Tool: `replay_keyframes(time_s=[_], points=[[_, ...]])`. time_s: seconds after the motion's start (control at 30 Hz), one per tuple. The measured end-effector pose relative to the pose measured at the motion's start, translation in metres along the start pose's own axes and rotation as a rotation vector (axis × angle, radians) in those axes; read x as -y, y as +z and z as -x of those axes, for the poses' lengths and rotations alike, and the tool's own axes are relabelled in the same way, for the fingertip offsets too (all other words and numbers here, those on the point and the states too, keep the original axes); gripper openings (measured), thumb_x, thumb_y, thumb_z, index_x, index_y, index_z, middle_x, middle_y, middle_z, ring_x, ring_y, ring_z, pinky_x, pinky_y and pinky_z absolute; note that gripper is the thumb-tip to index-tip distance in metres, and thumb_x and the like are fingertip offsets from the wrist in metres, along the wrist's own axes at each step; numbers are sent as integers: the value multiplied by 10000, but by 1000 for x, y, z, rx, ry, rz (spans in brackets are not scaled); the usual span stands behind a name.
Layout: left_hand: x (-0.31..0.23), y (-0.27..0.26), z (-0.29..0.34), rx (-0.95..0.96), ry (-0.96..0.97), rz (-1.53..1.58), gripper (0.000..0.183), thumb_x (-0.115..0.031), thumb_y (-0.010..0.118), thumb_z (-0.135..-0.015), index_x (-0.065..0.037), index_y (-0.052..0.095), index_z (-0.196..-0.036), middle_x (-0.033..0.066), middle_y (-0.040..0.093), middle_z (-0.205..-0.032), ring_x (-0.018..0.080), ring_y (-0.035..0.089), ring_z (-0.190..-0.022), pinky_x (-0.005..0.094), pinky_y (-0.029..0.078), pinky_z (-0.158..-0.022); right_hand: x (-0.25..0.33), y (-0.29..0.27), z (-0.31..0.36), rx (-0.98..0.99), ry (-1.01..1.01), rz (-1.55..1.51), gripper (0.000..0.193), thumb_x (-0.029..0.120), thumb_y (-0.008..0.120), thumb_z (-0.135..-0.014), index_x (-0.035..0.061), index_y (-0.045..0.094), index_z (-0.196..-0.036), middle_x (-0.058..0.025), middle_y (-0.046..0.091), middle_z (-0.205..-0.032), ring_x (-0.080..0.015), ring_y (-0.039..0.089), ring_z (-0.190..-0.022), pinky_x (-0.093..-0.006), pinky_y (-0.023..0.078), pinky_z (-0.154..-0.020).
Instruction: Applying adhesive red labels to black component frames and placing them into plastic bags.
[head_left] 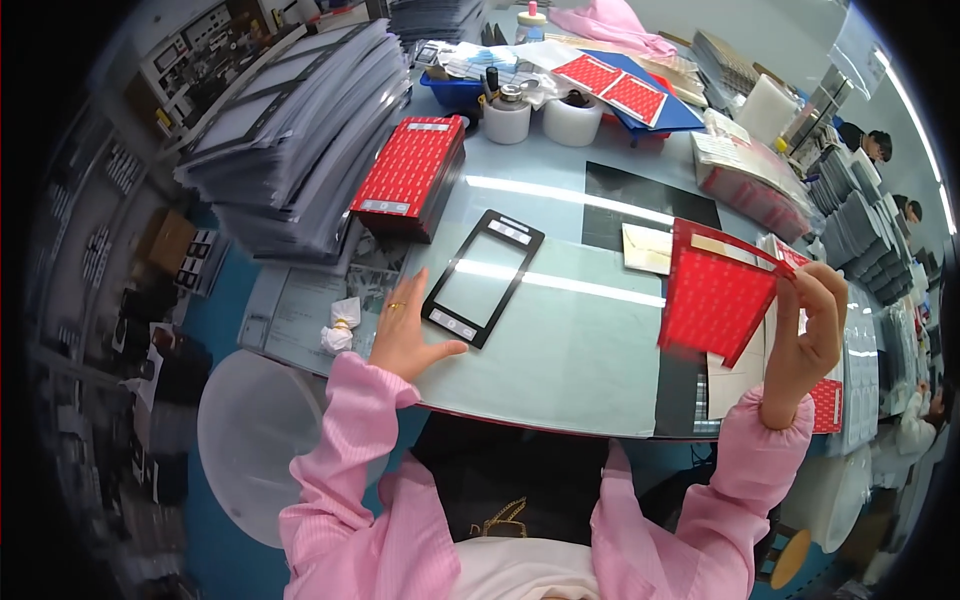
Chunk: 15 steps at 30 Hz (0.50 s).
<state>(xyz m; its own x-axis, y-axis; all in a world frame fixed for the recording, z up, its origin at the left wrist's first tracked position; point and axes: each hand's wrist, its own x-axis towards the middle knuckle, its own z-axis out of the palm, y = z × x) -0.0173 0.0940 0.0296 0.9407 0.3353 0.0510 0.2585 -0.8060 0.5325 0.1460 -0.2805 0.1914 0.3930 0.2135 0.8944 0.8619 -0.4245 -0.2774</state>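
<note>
My left hand (403, 330) rests on the table with its fingers spread, at the left edge of a black-bordered panel (433, 305). The panel lies flat and slightly turned, with a large clear window and pale printed patches at both ends. Off to the right, my right hand (815, 315) is raised and pinches the corner of a red sheet (710, 295) with a small pale pattern. That sheet hangs tilted above the table's right side, its lower edge a little blurred. A red-topped stack (405, 165) of similar format stands beyond the panel, to the left.
Tall piles of black-bordered sheets (290, 120) fill the back left. Tape rolls (572, 120), a blue tray (455, 92) and red-patterned cards (637, 100) lie at the back. Crumpled white paper (341, 325) sits left of my hand. A translucent bin (250, 440) stands below the table's left edge.
</note>
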Motion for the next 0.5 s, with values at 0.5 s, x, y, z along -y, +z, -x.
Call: replay_keyframes(time_s=[0.5], points=[[-14,34,-1,-122,129,-106,881,-452,763,-808,-162,360,-1535,102,555,-1416,335,315,-1461,584,117,-1203,-28,-8,32,28,30,-23,189,5,655,-946,37,651,-1133,-110,621,-1181,-168,610,-1033,-264,491,-859]])
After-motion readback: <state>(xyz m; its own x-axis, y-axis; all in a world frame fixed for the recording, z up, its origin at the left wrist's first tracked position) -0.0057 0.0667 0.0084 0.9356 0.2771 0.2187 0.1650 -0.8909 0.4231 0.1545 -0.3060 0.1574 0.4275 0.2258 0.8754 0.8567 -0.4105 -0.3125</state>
